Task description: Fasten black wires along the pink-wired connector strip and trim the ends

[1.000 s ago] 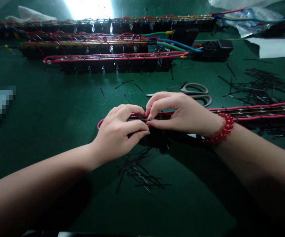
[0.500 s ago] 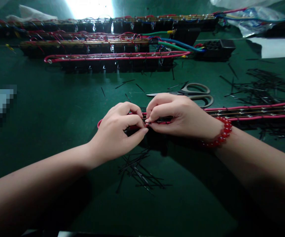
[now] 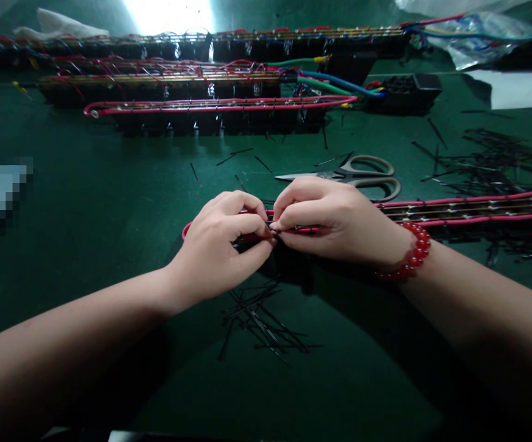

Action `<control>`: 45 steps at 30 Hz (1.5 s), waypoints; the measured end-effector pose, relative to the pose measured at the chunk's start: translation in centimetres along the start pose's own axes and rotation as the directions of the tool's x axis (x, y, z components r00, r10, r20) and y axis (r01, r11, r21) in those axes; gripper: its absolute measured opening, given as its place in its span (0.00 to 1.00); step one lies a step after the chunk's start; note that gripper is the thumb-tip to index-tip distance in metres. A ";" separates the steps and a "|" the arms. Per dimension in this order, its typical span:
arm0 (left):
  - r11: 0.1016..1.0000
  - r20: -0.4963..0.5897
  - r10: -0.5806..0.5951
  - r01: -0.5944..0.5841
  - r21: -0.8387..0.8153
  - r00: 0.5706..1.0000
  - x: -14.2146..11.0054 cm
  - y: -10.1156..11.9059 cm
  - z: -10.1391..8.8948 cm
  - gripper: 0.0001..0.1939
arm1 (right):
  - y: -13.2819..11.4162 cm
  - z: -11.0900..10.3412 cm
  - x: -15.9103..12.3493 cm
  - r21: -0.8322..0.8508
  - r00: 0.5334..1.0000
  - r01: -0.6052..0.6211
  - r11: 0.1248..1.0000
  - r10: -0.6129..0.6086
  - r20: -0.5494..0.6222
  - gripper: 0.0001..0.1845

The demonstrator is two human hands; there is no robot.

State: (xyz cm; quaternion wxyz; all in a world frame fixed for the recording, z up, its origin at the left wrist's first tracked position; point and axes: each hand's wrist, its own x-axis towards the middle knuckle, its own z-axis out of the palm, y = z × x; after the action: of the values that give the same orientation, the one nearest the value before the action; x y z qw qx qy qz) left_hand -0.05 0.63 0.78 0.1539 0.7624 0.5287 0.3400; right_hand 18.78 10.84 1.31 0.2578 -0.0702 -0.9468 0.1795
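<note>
A long black strip of sockets wired with red and yellow wires (image 3: 473, 210) lies across the green table from the centre to the right edge. My left hand (image 3: 220, 242) is curled on its left end, fingers pinched against the wires. My right hand (image 3: 335, 216), with a red bead bracelet (image 3: 408, 258) on the wrist, pinches the same spot, fingertip to fingertip with the left. What the fingertips grip looks like a thin black cable tie, too small to be sure. A small heap of black cable ties (image 3: 259, 319) lies just in front of my hands.
Grey-handled scissors (image 3: 358, 175) lie shut just behind my right hand. Several more wired socket strips (image 3: 220, 110) are lined up at the back. A larger scatter of black ties (image 3: 491, 162) is at the right, with plastic bags (image 3: 473, 34) behind it.
My left fingers have curled tighter, from half stretched to a pinch. Both hands stayed on the strip's left end; the right wrist shifted slightly left.
</note>
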 end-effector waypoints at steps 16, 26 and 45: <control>0.998 -0.095 0.004 -0.010 -0.062 0.995 -0.1 -0.2 0.3 0.05 | -0.1 0.3 -0.1 -0.004 0.997 0.035 0.999 -0.035 -0.076 0.09; 0.999 -0.071 0.033 -0.035 -0.017 0.997 -0.1 -0.5 0.3 0.06 | 0.4 -0.7 0.3 0.266 0.991 -0.131 0.955 0.120 0.058 0.09; 0.991 -0.085 0.112 -0.106 0.081 0.990 -0.5 -0.9 0.8 0.01 | 0.7 -0.7 0.6 0.330 0.991 -0.121 0.936 0.096 0.091 0.06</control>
State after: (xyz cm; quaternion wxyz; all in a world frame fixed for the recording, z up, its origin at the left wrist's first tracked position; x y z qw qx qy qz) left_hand -0.24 0.63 -0.44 0.0822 0.7795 0.5052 0.3611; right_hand 18.69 11.81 1.86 0.2207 -0.0708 -0.9059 0.3543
